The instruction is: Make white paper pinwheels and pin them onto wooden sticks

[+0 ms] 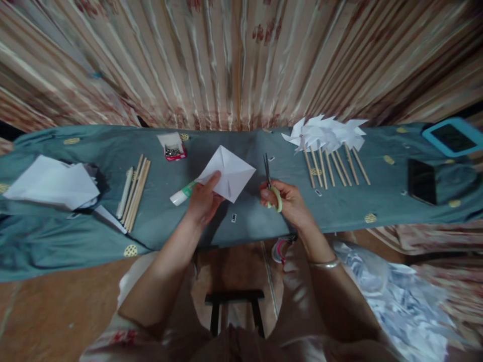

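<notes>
My left hand point(204, 198) pinches the near corner of a creased white paper square point(228, 171), holding it just above the teal cloth. My right hand point(285, 201) is closed on a pair of scissors point(270, 183) with pale green handles; the blades point away from me and look closed, a little right of the paper. A glue stick point(181, 193) with a green band lies partly hidden under my left hand and the paper.
The teal cloth-covered table point(94, 236) carries a stack of white sheets point(53, 183), wooden sticks point(135, 193), a small red box of pins point(172, 148), several finished paper pinwheels point(328, 138) on sticks, a dark phone point(421, 182) and a blue-cased tablet point(453, 137). A curtain hangs behind.
</notes>
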`<state>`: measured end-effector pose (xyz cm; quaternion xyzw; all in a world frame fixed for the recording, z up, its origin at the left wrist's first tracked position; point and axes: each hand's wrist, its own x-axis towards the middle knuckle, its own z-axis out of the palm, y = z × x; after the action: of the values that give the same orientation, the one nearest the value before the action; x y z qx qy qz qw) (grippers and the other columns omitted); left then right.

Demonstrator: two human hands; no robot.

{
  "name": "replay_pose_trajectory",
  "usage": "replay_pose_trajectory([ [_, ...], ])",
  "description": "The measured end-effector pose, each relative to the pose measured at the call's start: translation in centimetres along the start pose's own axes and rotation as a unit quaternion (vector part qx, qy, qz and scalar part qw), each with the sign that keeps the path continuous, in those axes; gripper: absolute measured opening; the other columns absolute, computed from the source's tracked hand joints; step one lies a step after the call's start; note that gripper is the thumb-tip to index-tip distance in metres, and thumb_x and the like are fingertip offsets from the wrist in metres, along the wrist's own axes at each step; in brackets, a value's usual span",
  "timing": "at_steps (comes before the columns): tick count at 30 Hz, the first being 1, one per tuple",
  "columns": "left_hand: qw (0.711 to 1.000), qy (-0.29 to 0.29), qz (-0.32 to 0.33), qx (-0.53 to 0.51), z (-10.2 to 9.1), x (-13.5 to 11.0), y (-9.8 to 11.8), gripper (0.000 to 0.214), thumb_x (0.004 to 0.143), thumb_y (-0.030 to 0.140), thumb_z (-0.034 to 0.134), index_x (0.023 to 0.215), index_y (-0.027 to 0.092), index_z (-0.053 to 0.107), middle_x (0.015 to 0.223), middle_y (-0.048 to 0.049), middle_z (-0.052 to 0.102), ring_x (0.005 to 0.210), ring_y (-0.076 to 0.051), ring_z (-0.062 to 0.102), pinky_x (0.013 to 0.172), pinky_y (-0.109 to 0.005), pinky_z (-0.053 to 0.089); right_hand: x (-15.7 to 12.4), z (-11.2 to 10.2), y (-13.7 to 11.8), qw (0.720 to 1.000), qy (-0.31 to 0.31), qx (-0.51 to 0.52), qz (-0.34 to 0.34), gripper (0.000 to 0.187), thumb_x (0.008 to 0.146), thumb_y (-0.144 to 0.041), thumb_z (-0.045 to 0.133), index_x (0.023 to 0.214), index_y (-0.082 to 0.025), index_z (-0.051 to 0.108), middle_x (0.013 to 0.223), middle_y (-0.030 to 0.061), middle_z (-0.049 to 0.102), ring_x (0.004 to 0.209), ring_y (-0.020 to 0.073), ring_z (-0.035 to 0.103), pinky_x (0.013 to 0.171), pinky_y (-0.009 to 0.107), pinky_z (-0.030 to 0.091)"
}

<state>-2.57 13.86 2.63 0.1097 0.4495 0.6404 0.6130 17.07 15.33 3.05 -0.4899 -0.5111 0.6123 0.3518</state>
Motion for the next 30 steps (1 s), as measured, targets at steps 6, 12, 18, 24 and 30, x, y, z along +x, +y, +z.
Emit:
replay_pose_trajectory([
  [6,0.996,-0.038,-0.017,0.075,0.2,-0.6,-0.9,0.011,0.073,0.017,0.079,0.082,0.012,0.073,0.080,-0.0072,0.076,0.070,-0.017,0.072,0.066,-0.025,0.057,0.6,-0.4,0.3,0.997,0.065,-0.004,-0.036,0.052,0.058,-0.062,0.081,0.085,-0.021,0.062,0.062,-0.0050,0.056,0.056,0.0097,0.049,0.053,0.024,0.039],
  [12,0.990,-0.060,-0.016,0.125,-0.2,-0.6,-1.5,0.016,0.067,0.019,0.083,0.079,0.012,0.075,0.080,-0.0070,0.077,0.073,-0.020,0.071,0.072,-0.029,0.055,0.8,-0.2,0.2,0.997,0.065,0.006,-0.038,0.052,0.053,-0.053,0.085,0.086,-0.021,0.062,0.062,-0.0070,0.057,0.054,0.0076,0.045,0.051,0.023,0.037],
  [18,0.981,-0.084,-0.004,0.174,-0.8,-0.4,-1.9,0.028,0.061,0.029,0.086,0.079,0.010,0.075,0.082,-0.0085,0.076,0.072,-0.021,0.069,0.073,-0.033,0.053,0.8,0.0,0.3,0.997,0.043,0.052,-0.024,0.047,0.050,-0.043,0.088,0.081,-0.020,0.062,0.060,-0.0081,0.057,0.052,0.0063,0.045,0.050,0.021,0.034],
  [24,0.985,-0.080,-0.013,0.152,-0.9,-0.1,-2.1,0.034,0.070,0.044,0.079,0.079,0.012,0.073,0.076,-0.0085,0.074,0.074,-0.024,0.070,0.070,-0.033,0.054,0.8,0.2,0.4,0.996,0.059,0.065,-0.016,0.039,0.050,-0.032,0.085,0.080,-0.020,0.063,0.057,-0.0094,0.054,0.052,0.0061,0.044,0.051,0.021,0.035],
  [30,0.984,-0.160,-0.021,0.071,-0.3,-1.1,-2.3,0.053,0.073,0.058,0.073,0.107,0.016,0.070,0.112,-0.0122,0.074,0.116,-0.032,0.064,0.095,-0.043,0.053,1.1,0.9,0.6,0.984,0.141,0.104,-0.023,0.039,0.050,-0.031,0.082,0.080,-0.020,0.061,0.060,-0.0086,0.056,0.053,0.0068,0.046,0.051,0.021,0.036],
])
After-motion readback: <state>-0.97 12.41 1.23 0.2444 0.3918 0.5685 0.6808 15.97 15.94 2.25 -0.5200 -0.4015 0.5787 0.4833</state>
